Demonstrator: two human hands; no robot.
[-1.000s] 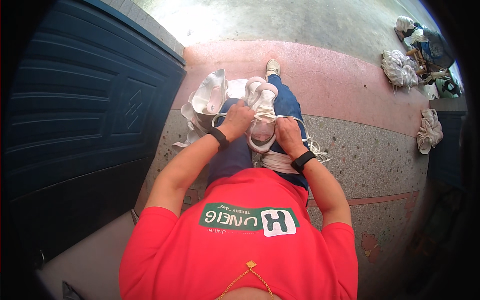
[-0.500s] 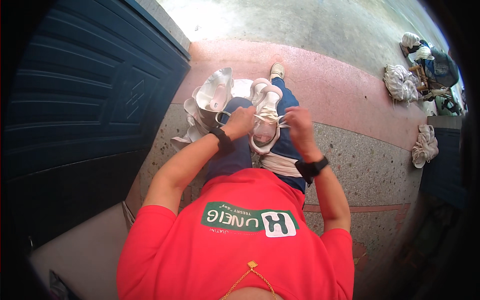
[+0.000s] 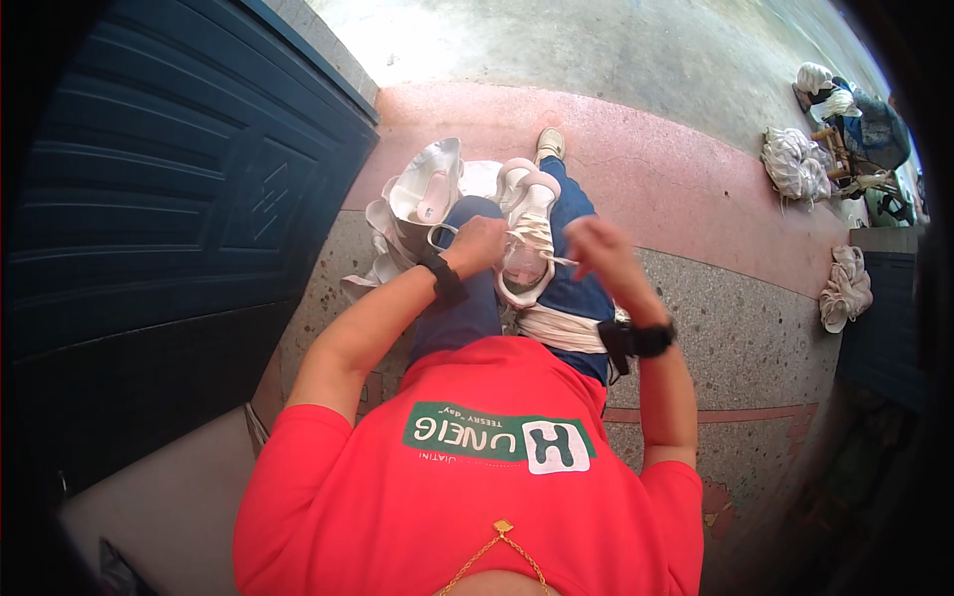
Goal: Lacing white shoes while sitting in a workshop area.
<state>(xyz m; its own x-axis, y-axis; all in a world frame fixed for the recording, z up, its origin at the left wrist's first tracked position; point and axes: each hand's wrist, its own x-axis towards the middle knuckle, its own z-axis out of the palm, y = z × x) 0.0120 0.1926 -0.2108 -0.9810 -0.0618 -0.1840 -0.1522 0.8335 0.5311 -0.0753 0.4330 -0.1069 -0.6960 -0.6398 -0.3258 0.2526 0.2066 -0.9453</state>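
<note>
A white shoe [image 3: 530,214] lies over my blue-trousered legs, its opening towards the far side and white lacing across its front. My left hand [image 3: 479,243] is closed at the shoe's left edge, on a white shoelace that loops out beside it. My right hand [image 3: 604,253], a little blurred, is to the right of the shoe. Its fingertips pinch a lace end [image 3: 560,260] stretched from the shoe. A bundle of white laces [image 3: 561,328] lies across my right thigh. Several white shoes [image 3: 429,184] with pinkish insides are piled left of my legs.
A dark blue panelled door [image 3: 199,159] stands close on the left. At the far right are bundles of white shoes [image 3: 795,164] beside a wooden-framed seat, and another white bundle [image 3: 845,288] nearer. Speckled floor [image 3: 711,308] meets a pink strip [image 3: 656,164].
My right hand and wrist have shifted slightly, the forearm turning outward, and the lace runs lower from the shoe to the fingers. My left hand has hardly moved.
</note>
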